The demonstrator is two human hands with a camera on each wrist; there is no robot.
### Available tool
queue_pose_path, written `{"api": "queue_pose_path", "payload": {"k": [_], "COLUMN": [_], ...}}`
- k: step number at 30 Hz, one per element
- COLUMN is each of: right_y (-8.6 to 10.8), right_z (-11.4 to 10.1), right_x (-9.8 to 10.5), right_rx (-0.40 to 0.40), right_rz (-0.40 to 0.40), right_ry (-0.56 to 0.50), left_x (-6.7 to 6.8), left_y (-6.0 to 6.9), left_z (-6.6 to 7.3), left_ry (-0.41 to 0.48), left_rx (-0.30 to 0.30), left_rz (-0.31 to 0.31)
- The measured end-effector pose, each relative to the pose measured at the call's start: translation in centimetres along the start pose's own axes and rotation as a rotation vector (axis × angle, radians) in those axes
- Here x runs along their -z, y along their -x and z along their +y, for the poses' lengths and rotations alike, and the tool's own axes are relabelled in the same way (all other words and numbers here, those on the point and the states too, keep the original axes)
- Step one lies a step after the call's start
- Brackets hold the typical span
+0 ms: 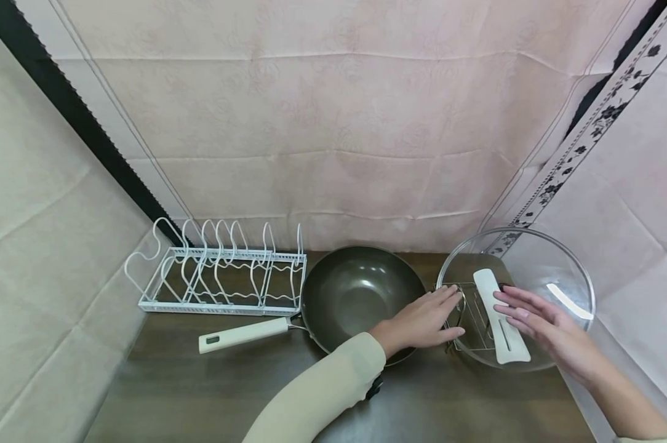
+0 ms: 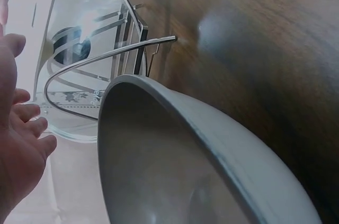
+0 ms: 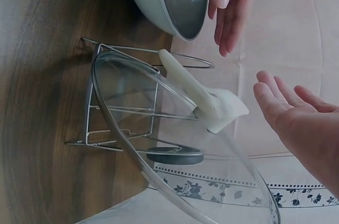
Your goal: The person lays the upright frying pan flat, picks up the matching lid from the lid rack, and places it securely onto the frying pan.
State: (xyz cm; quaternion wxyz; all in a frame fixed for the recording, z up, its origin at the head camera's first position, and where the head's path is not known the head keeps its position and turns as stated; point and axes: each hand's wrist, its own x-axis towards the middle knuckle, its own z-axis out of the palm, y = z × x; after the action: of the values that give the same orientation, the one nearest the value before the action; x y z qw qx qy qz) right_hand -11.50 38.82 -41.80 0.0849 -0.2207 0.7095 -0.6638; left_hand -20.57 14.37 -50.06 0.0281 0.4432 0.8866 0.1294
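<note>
A clear glass lid (image 1: 555, 264) with a long white slotted handle (image 1: 502, 320) stands tilted in a wire rack (image 3: 124, 108). A dark round piece (image 3: 175, 155) shows at the lid's middle. My right hand (image 1: 557, 335) is held beside the handle with its fingers extended; the right wrist view shows a gap between them. My left hand (image 1: 424, 320) hovers over the right rim of a dark wok (image 1: 361, 289), fingers stretched toward the rack and holding nothing. The wok sits left of the rack, its white handle (image 1: 245, 334) pointing left.
A white wire dish rack (image 1: 223, 306) stands on the brown wooden tabletop (image 1: 200, 394) at the left, against the back. Pale cloth (image 1: 333, 111) hangs behind, with more at both sides; the right one has a black floral border.
</note>
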Motion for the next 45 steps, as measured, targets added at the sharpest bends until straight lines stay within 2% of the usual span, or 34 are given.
{"api": "queue_pose_path", "payload": {"k": [13,24,35,40,45], "right_y": [-0.1,0.7,0.9,1.0,1.2], "right_z": [-1.3,-1.2,-1.8,-1.8,-1.5], "right_x": [1.6,4.3,6.0,6.4,6.5], "right_rx": [-0.066,-0.049,-0.107,-0.172,-0.239], "right_rz": [0.001,-0.141,-0.223,-0.201,-0.143], "right_ry": [0.000,-0.157,-0.269,-0.293,-0.220], "left_x": [-0.2,-0.7,-1.0,-1.2,-1.1], "left_y": [-1.8,-2.4,-2.5,-2.6,-2.5], "left_z": [-0.3,0.1,0.1,0.0,0.0], "left_ry": [0.036,0.076,0.094,0.054,0.073], "left_rx": [-0.005,-0.001,-0.002,-0.008,-0.010], "left_rz": [-0.006,-0.055,-0.070,-0.062,-0.067]}}
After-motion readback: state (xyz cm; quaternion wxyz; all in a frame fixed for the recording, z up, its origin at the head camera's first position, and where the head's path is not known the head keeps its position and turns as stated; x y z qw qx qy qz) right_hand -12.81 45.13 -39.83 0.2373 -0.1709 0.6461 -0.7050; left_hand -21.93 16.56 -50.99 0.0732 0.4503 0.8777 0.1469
